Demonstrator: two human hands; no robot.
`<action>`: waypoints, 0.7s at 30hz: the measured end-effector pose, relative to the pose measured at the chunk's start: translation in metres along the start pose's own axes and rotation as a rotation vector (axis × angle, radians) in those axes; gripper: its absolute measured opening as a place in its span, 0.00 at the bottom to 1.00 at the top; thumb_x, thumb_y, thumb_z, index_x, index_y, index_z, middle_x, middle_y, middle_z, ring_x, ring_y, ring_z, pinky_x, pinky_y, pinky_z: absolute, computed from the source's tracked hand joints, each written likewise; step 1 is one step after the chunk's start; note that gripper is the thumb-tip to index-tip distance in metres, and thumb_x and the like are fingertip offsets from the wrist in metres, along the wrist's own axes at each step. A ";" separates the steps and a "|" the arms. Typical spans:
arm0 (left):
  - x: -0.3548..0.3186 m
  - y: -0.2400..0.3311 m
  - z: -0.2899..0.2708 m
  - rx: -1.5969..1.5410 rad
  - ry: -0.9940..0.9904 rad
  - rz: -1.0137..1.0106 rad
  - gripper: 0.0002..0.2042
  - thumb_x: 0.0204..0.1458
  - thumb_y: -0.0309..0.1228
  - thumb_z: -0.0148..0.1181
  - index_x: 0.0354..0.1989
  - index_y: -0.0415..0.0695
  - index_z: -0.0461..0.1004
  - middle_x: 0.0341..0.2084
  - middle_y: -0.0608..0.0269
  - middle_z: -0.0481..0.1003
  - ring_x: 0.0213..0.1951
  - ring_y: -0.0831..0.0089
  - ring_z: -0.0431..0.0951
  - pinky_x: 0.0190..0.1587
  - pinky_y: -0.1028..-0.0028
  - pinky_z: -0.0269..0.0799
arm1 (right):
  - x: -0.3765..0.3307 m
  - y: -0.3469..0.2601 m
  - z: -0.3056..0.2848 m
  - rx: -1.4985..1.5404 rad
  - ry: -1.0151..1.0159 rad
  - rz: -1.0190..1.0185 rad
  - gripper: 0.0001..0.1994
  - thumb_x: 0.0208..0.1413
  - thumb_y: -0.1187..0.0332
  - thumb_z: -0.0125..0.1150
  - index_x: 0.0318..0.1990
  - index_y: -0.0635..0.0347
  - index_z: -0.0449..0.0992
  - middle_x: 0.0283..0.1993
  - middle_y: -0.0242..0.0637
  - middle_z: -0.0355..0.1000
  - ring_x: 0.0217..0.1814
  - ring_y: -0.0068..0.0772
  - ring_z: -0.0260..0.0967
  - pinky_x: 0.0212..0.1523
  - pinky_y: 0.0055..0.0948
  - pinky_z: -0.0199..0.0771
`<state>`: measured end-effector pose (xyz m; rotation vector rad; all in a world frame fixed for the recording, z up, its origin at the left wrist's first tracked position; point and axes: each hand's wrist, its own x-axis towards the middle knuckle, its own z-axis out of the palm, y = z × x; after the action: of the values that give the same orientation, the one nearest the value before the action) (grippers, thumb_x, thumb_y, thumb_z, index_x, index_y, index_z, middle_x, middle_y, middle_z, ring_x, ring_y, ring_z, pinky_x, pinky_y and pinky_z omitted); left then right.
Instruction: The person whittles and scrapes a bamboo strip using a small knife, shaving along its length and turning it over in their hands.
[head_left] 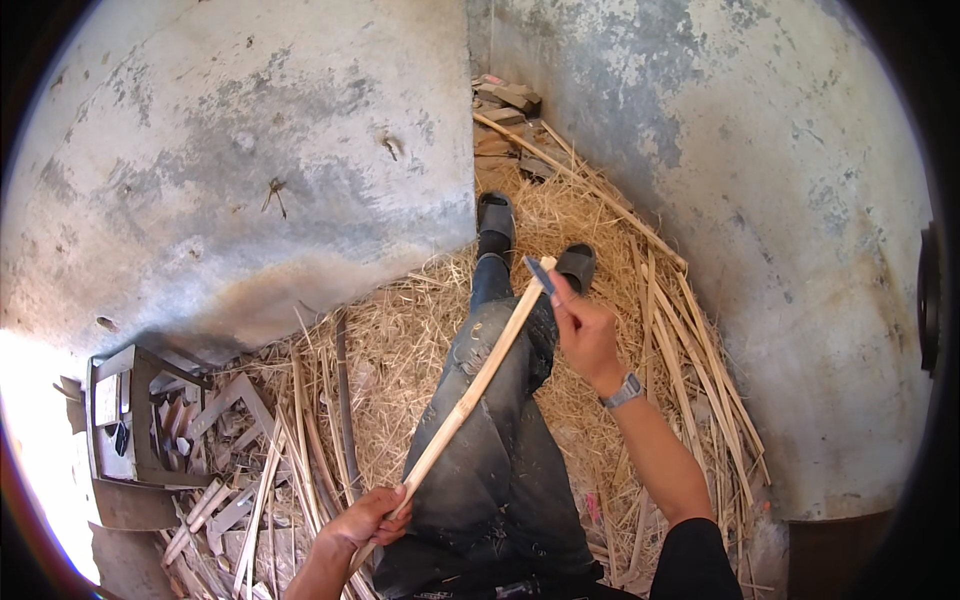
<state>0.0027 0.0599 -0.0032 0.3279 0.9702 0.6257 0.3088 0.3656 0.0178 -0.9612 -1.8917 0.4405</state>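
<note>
A long pale bamboo strip [470,398] runs slantwise across my legs, its far end near my right foot. My left hand [368,518] is closed round its near end, by my left thigh. My right hand [588,335] is closed on a knife [540,274], and most of the handle is hidden in the fist. The grey blade lies across the strip close to its far tip. It seems to touch the strip there, though how deep it sits in it I cannot tell.
Shavings [400,355] cover the floor around my feet. More long strips [700,370] lie along the right wall, and others [300,440] lean at the left. A dark wooden frame [140,460] with scraps stands far left. Bricks [508,97] are piled in the back corner.
</note>
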 end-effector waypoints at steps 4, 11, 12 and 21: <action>-0.006 0.001 0.003 -0.060 0.008 -0.015 0.26 0.74 0.56 0.45 0.28 0.48 0.64 0.13 0.75 0.54 0.13 0.82 0.52 0.15 0.77 0.45 | -0.050 -0.013 0.015 0.098 -0.132 -0.239 0.18 0.65 0.73 0.64 0.62 0.56 0.83 0.22 0.41 0.71 0.17 0.37 0.67 0.21 0.34 0.67; -0.001 0.001 0.008 -0.013 -0.007 0.004 0.25 0.75 0.55 0.44 0.29 0.49 0.64 0.13 0.75 0.53 0.13 0.82 0.51 0.15 0.77 0.45 | -0.013 -0.012 -0.008 0.010 -0.127 0.029 0.07 0.68 0.71 0.63 0.43 0.63 0.84 0.29 0.48 0.79 0.19 0.20 0.57 0.22 0.30 0.64; -0.002 0.001 0.010 -0.012 -0.009 0.009 0.25 0.75 0.55 0.44 0.29 0.49 0.64 0.13 0.75 0.53 0.13 0.82 0.51 0.15 0.77 0.45 | -0.006 -0.015 -0.011 0.016 -0.083 0.116 0.10 0.69 0.70 0.63 0.36 0.66 0.84 0.31 0.49 0.80 0.20 0.17 0.54 0.21 0.29 0.64; 0.005 0.001 0.011 -0.027 -0.010 -0.007 0.26 0.75 0.56 0.44 0.28 0.50 0.63 0.13 0.76 0.53 0.13 0.83 0.50 0.14 0.77 0.43 | -0.056 -0.031 0.015 0.066 -0.270 -0.258 0.23 0.62 0.69 0.63 0.66 0.50 0.80 0.23 0.41 0.72 0.19 0.42 0.70 0.22 0.39 0.73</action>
<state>0.0136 0.0643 -0.0001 0.3030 0.9520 0.6299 0.2966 0.3044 -0.0025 -0.6259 -2.1953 0.4936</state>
